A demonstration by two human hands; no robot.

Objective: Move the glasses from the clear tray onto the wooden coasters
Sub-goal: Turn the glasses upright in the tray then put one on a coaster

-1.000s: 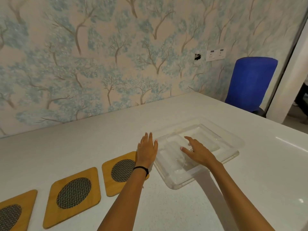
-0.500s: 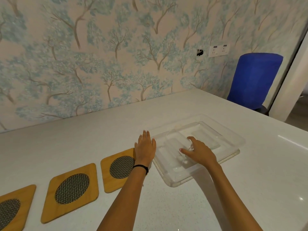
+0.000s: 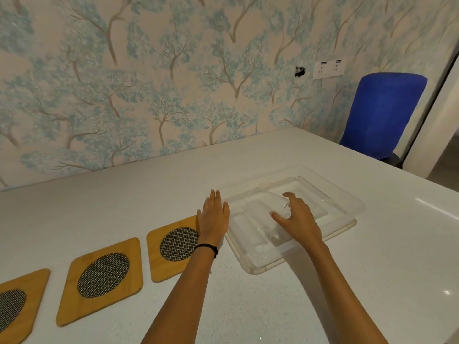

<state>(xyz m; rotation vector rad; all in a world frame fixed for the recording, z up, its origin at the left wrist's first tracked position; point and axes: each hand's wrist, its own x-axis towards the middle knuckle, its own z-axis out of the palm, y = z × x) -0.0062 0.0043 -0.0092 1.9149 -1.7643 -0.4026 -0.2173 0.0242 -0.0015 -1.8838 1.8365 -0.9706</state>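
Note:
A clear tray (image 3: 347, 214) lies on the white table, right of centre. Inside it lie clear glasses on their sides, faint and hard to outline; one glass (image 3: 263, 201) sits under my right hand, another glass (image 3: 262, 235) is nearer the tray's front. My right hand (image 3: 298, 217) is cupped over the first glass, thumb and fingers curled around it. Three wooden coasters with mesh centres run along the left: the right coaster (image 3: 171, 247), the middle coaster (image 3: 101, 279), the left coaster (image 3: 15, 304). My left hand (image 3: 213, 217) rests flat on the right coaster's far corner, beside the tray.
A wall with tree-patterned wallpaper runs behind the table. A blue chair (image 3: 380, 112) stands past the table's far right corner, next to a doorway. The table edge falls off on the right.
Both hands stay almost where they were. My right hand's fingers have settled a little closer around the glass in the tray. The view has shifted slightly.

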